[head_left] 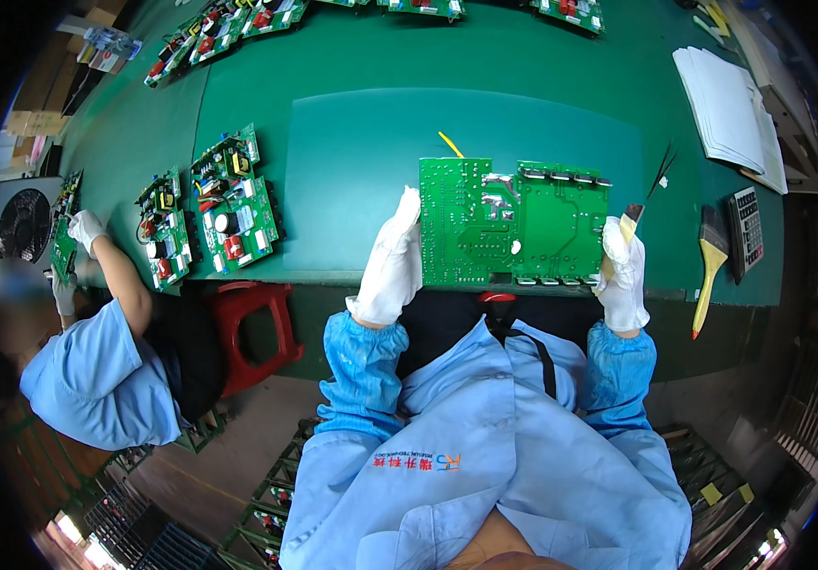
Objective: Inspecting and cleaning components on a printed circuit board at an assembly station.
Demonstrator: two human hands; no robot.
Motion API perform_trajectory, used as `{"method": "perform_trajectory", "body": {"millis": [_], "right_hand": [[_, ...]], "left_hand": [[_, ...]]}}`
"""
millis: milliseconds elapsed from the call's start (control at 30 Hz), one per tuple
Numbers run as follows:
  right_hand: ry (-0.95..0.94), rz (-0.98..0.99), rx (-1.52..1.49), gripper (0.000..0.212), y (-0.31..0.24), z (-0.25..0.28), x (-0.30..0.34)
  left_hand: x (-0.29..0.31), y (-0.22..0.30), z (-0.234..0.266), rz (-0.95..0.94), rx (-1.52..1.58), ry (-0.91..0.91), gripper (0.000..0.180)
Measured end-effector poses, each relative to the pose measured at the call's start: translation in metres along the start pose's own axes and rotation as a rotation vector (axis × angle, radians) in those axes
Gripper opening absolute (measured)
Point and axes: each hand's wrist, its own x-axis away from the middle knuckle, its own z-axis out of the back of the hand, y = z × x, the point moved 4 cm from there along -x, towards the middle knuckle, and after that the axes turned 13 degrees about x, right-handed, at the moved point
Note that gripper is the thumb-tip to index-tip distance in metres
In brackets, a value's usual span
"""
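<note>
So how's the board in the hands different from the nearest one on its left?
The held board shows a mostly flat face; the lying board shows chunky red, black and yellow parts. The held board is between the left hand and right hand; the lying board rests untouched on the table. Both are green.

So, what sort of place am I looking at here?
Probably an electronics assembly or repair workshop: a green circuit board is held over the table, more boards lie around it, and a co-worker in blue handles another board.
</note>
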Motion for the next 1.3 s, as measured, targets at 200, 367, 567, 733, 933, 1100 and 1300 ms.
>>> {"method": "perform_trajectory", "body": {"millis": [200, 367, 567, 733, 933, 1100, 1300], "right_hand": [[-0.017, -0.003, -0.026, 0.034, 0.004, 0.003, -0.001], [-0.070, -0.024, -0.069, 0.031, 0.008, 0.005, 0.000], [-0.029, -0.051, -0.070, 0.033, 0.004, 0.003, -0.001], [-0.033, -0.074, -0.080, 0.031, 0.002, 0.004, 0.000], [-0.039, -0.058, -0.074, 0.033, 0.005, 0.004, -0.001], [-0.065, -0.071, -0.008, 0.036, 0.001, 0.004, 0.000], [-0.042, -0.054, 0.024, 0.035, 0.003, 0.002, -0.006]], "left_hand": [[0.001, -0.002, 0.003, 0.018, -0.007, 0.013, 0.055], [0.003, -0.001, 0.001, -0.004, 0.060, -0.012, 0.048], [0.004, -0.002, 0.005, -0.035, 0.038, -0.016, 0.047], [0.003, -0.002, 0.001, -0.003, 0.066, -0.017, 0.047], [0.003, -0.003, 0.010, -0.067, 0.040, -0.023, 0.047], [0.004, -0.002, 0.005, -0.008, 0.077, 0.016, 0.051], [0.003, -0.003, 0.006, 0.082, 0.102, 0.065, 0.064]]}}
